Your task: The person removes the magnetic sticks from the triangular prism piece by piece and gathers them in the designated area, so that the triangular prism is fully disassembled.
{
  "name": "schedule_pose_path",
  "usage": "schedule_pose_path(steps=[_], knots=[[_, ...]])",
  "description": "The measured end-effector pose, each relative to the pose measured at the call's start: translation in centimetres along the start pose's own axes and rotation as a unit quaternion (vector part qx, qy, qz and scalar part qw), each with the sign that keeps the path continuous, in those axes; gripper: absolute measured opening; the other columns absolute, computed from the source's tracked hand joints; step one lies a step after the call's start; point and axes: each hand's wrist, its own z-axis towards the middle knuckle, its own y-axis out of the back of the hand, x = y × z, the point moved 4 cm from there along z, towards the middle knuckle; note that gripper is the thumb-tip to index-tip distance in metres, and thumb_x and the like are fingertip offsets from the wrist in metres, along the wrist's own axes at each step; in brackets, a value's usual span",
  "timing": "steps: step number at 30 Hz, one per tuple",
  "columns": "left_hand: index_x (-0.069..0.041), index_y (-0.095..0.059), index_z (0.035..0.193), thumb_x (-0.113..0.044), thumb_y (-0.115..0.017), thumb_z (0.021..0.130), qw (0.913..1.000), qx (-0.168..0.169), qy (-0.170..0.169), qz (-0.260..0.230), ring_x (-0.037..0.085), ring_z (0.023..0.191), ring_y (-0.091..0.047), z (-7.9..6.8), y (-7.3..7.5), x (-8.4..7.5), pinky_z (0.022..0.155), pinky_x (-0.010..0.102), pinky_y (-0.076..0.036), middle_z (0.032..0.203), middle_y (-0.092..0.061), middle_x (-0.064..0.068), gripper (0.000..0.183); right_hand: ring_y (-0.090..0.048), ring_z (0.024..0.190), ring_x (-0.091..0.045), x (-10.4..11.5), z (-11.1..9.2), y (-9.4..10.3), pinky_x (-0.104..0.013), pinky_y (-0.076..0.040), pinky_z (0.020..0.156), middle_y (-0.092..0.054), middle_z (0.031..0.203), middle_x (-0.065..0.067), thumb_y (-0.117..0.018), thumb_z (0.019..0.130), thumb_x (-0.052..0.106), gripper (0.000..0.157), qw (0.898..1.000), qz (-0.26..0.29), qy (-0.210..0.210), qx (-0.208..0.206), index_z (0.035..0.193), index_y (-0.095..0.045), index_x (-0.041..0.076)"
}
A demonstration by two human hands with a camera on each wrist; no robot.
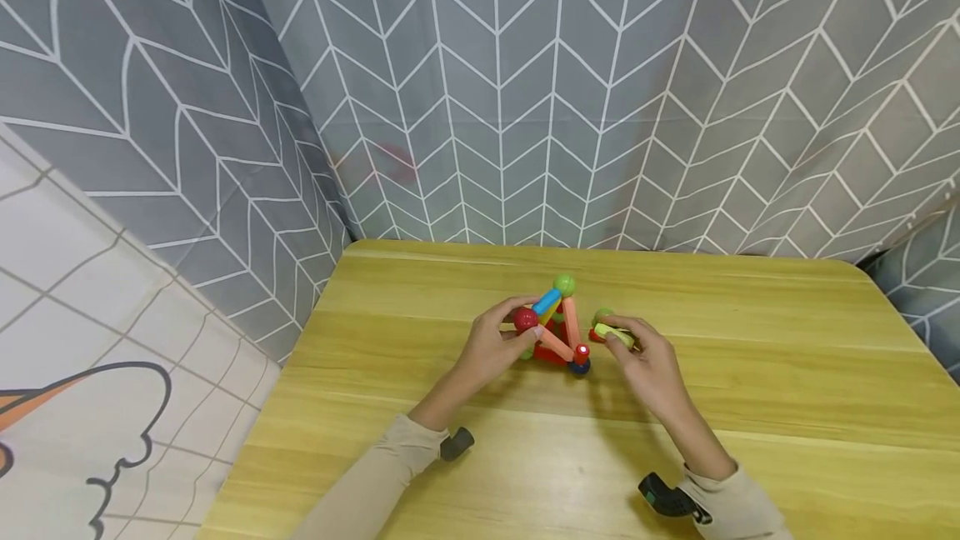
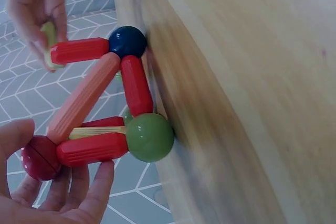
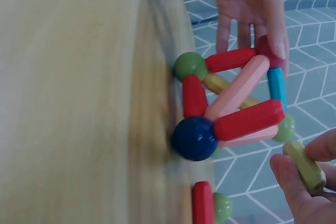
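Observation:
My left hand (image 1: pixel 486 350) grips the red ball (image 1: pixel 526 319) at one corner of a frame built from coloured rods and balls. Thumb and fingers lie around that ball in the left wrist view. A dark blue ball (image 3: pixel 194 138) forms the near corner, with a red rod (image 3: pixel 249 120) standing up from it. Pink rods (image 1: pixel 572 321), a blue rod (image 1: pixel 547 302) and a green ball (image 1: pixel 564 284) make up more of the frame. To its right, my right hand (image 1: pixel 654 365) pinches a yellow-green rod (image 3: pixel 305 167) between thumb and fingers, apart from the frame.
Beside the right hand's fingertips, a loose red rod (image 3: pixel 202 203) and a green ball (image 3: pixel 222 206) lie on the wooden table (image 1: pixel 787 357). A grey patterned curtain (image 1: pixel 525 107) hangs behind the table's far edge.

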Motion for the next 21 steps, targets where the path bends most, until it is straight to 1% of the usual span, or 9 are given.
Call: schedule_pose_path(steps=[2,4,6,11,13,16,18,19,21], knots=[[-0.017,-0.063,0.135,-0.015,-0.072,0.093,1.0000,-0.003,0.000,0.001,0.024,0.116,-0.061,0.0,0.1,0.0,0.090,0.031,-0.059,0.129,-0.065,0.010,0.043,-0.055,0.079,0.006,-0.5,0.0,0.0,-0.017,-0.047,0.063,-0.070,0.125,-0.015,-0.062,0.100,0.017,0.025,1.000,0.003,-0.012,-0.009,0.121,-0.069,0.006],[-0.016,-0.063,0.134,-0.014,-0.071,0.094,1.0000,-0.004,-0.002,-0.001,0.025,0.117,-0.061,0.0,0.1,-0.1,0.091,0.031,-0.059,0.129,-0.065,0.010,0.042,-0.057,0.087,0.014,-1.1,0.1,0.0,-0.014,-0.050,0.070,-0.071,0.123,-0.015,-0.066,0.098,0.019,0.025,1.000,0.009,-0.023,-0.017,0.119,-0.070,0.006],[-0.017,-0.064,0.133,-0.013,-0.071,0.094,1.0000,-0.009,-0.002,0.001,0.026,0.117,-0.061,0.0,0.2,-0.2,0.091,0.031,-0.059,0.129,-0.065,0.011,0.040,-0.059,0.092,0.017,-1.5,0.2,0.0,-0.012,-0.052,0.074,-0.071,0.123,-0.016,-0.068,0.097,0.018,0.025,0.999,0.017,-0.032,-0.020,0.118,-0.070,0.005],[-0.018,-0.065,0.131,-0.012,-0.071,0.094,0.9998,-0.020,0.001,0.006,0.027,0.116,-0.061,0.1,0.3,-0.1,0.093,0.038,-0.059,0.129,-0.065,0.012,0.039,-0.060,0.086,0.015,-2.3,0.2,0.0,-0.013,-0.053,0.068,-0.069,0.123,-0.021,-0.071,0.095,0.017,0.027,0.998,0.025,-0.054,-0.016,0.116,-0.069,0.001],[-0.018,-0.065,0.131,-0.013,-0.071,0.094,0.9997,-0.023,-0.001,0.009,0.028,0.116,-0.061,0.1,0.3,0.0,0.093,0.040,-0.059,0.129,-0.065,0.012,0.038,-0.059,0.076,0.013,-2.7,0.2,0.0,-0.015,-0.051,0.062,-0.071,0.118,-0.022,-0.072,0.094,0.018,0.028,0.998,0.022,-0.065,-0.016,0.115,-0.069,0.001],[-0.018,-0.065,0.131,-0.013,-0.071,0.094,0.9995,-0.027,-0.004,0.012,0.029,0.115,-0.061,0.1,0.3,0.0,0.093,0.043,-0.059,0.128,-0.066,0.012,0.038,-0.059,0.074,0.012,-3.2,0.1,-0.1,-0.016,-0.050,0.061,-0.073,0.114,-0.022,-0.075,0.092,0.019,0.028,0.997,0.012,-0.076,-0.018,0.113,-0.070,0.002],[-0.017,-0.065,0.132,-0.012,-0.071,0.093,0.9995,-0.030,-0.005,0.013,0.029,0.114,-0.062,0.1,0.3,0.1,0.093,0.044,-0.059,0.128,-0.066,0.012,0.039,-0.060,0.075,0.011,-3.5,0.1,-0.1,-0.016,-0.050,0.062,-0.073,0.112,-0.022,-0.076,0.091,0.019,0.027,0.997,0.007,-0.078,-0.020,0.112,-0.071,0.002],[-0.017,-0.064,0.132,-0.012,-0.072,0.093,0.9994,-0.031,-0.004,0.014,0.028,0.114,-0.062,0.1,0.3,0.1,0.093,0.044,-0.059,0.128,-0.066,0.012,0.040,-0.063,0.080,0.010,-3.7,0.1,-0.2,-0.016,-0.051,0.064,-0.073,0.113,-0.022,-0.076,0.090,0.018,0.027,0.997,0.004,-0.078,-0.021,0.111,-0.071,0.002],[-0.016,-0.064,0.132,-0.013,-0.073,0.092,0.9993,-0.033,-0.004,0.018,0.028,0.114,-0.062,0.1,0.3,0.1,0.092,0.042,-0.059,0.128,-0.066,0.011,0.041,-0.067,0.084,0.003,-4.0,0.1,-0.3,-0.016,-0.051,0.063,-0.073,0.113,-0.022,-0.077,0.089,0.017,0.026,0.997,-0.002,-0.077,-0.022,0.110,-0.072,0.002]])
